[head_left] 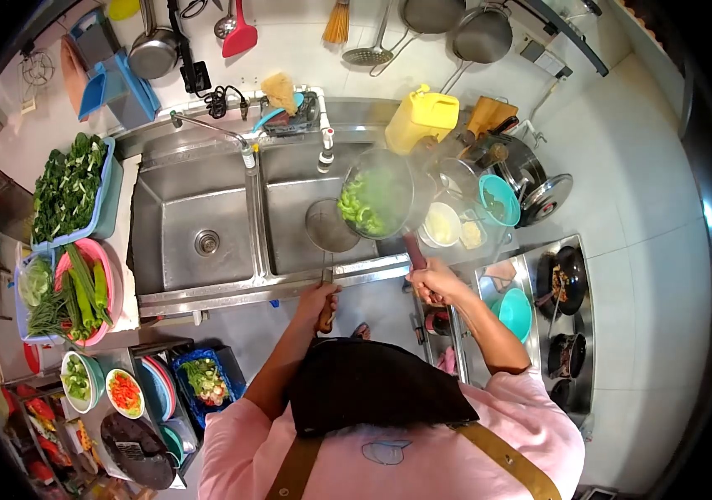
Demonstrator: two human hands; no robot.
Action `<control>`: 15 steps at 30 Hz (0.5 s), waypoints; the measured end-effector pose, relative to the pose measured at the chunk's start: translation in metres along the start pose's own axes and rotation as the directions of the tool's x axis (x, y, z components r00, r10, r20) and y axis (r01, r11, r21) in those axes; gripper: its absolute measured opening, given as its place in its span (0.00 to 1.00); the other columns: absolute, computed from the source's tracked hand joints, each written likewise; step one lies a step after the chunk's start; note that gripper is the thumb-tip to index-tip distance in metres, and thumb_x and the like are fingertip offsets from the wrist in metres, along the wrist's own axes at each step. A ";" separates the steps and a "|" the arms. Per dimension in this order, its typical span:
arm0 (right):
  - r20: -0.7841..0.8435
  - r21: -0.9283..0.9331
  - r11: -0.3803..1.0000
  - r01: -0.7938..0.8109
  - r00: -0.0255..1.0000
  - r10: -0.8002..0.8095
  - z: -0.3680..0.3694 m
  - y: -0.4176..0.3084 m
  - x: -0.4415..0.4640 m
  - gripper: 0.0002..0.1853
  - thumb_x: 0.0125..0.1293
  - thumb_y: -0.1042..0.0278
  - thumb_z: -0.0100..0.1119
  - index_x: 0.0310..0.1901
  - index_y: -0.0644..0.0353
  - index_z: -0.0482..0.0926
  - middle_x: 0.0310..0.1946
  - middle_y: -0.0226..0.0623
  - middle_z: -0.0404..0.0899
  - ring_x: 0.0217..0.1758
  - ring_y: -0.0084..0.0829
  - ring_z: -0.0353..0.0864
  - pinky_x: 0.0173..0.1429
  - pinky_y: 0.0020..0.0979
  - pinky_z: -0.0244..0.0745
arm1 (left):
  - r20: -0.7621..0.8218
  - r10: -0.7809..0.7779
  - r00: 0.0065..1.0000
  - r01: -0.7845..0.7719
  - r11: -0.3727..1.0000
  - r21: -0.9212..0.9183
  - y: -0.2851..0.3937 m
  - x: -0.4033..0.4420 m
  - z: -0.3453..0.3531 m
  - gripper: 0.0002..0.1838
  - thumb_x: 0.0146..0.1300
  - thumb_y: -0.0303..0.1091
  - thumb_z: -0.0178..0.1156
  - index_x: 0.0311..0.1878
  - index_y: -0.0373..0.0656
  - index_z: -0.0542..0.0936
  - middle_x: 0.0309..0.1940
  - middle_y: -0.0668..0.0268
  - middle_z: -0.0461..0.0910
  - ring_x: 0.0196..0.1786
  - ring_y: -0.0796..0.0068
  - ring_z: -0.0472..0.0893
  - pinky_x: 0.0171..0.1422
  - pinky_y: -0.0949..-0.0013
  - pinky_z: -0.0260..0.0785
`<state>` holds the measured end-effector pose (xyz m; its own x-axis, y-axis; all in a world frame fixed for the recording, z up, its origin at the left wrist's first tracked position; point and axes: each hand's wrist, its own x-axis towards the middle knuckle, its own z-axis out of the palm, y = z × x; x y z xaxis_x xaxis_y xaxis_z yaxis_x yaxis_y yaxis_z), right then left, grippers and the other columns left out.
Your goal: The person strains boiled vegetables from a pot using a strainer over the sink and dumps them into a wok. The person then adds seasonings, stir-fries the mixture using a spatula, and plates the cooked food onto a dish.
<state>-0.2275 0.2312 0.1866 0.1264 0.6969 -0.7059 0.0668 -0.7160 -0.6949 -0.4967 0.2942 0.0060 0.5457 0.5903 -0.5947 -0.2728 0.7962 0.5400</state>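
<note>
My left hand is closed around the wooden handle of a round mesh strainer, whose bowl hangs over the right sink basin. In my right hand is the dark red handle of a pan, raised above the right side of that basin. Chopped green peppers lie along the pan's left side, and steam blurs its inside. The strainer is just left of the pan and a little nearer to me; its mesh looks bare.
A yellow jug, white bowl and turquoise basin crowd the counter right of the sink. Leafy greens fill a blue crate at left. A stove with a wok stands at right. Utensils hang behind the faucet.
</note>
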 end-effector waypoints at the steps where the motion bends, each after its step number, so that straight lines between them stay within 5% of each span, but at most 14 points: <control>1: -0.012 -0.012 1.000 0.001 1.000 -0.001 0.002 0.006 0.009 0.11 0.63 0.73 0.59 0.25 0.58 0.69 0.13 0.28 0.66 0.11 0.21 0.63 0.14 0.28 0.57 | 0.018 -0.004 1.000 0.004 1.000 -0.001 0.001 0.001 0.004 0.11 0.67 0.37 0.64 0.40 0.37 0.81 0.23 0.69 0.76 0.22 0.80 0.73 0.25 0.76 0.67; 7: -0.143 -0.414 0.907 0.079 0.978 -0.150 0.010 0.014 0.031 0.06 0.61 0.73 0.59 0.32 0.66 0.74 0.15 0.39 0.76 0.10 0.25 0.73 0.15 0.30 0.63 | 0.083 -0.022 0.996 0.023 1.000 -0.006 0.009 0.008 0.010 0.08 0.66 0.31 0.61 0.40 0.35 0.79 0.24 0.67 0.75 0.24 0.77 0.74 0.27 0.74 0.69; 10: -0.237 -0.578 0.814 0.060 0.942 -0.238 0.017 0.007 0.029 0.07 0.61 0.71 0.60 0.35 0.68 0.76 0.20 0.49 0.80 0.17 0.40 0.81 0.23 0.40 0.74 | 0.075 -0.054 0.996 0.058 0.996 -0.060 0.005 0.015 0.001 0.06 0.65 0.30 0.62 0.38 0.36 0.79 0.23 0.67 0.74 0.22 0.77 0.73 0.26 0.74 0.68; 13: -0.146 -0.861 0.482 0.160 0.831 -0.537 0.008 0.030 0.048 0.12 0.61 0.68 0.62 0.41 0.68 0.77 0.28 0.59 0.82 0.33 0.58 0.84 0.41 0.50 0.79 | 0.044 -0.025 0.999 0.027 0.998 -0.064 0.003 0.018 -0.004 0.06 0.65 0.30 0.62 0.39 0.36 0.80 0.22 0.68 0.74 0.22 0.79 0.72 0.24 0.75 0.65; 15: -0.154 -0.879 0.467 0.096 0.870 -0.469 0.013 0.025 0.046 0.14 0.60 0.70 0.61 0.45 0.69 0.76 0.32 0.63 0.82 0.39 0.63 0.82 0.49 0.54 0.76 | 0.037 0.020 0.999 -0.015 0.994 -0.111 0.004 0.017 -0.003 0.05 0.64 0.28 0.62 0.37 0.37 0.78 0.24 0.67 0.75 0.22 0.79 0.72 0.25 0.75 0.67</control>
<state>-0.2325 0.2455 0.1352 0.2309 0.9357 -0.2668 0.9134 -0.3030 -0.2719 -0.4903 0.3077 -0.0041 0.5694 0.6006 -0.5613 -0.3675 0.7968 0.4797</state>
